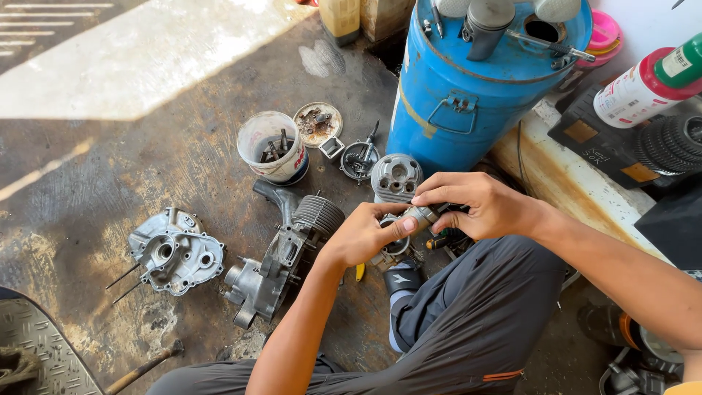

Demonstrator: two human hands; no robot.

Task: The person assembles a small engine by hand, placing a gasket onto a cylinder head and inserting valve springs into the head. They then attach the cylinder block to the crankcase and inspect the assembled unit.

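My left hand (363, 235) and right hand (479, 205) both pinch a small grey metal engine part (420, 215) between fingertips, above my knee. At ten o'clock from it stands a white plastic bucket (272, 146); at eight o'clock lies a grey aluminium crankcase (274, 263) on the floor.

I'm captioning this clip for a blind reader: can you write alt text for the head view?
Seen from above, a person's left hand and right hand together hold a small metal part over an oil-stained concrete floor. Around them lie an engine casing, a crankcase cover, a cylinder head, a white bucket and a blue drum.
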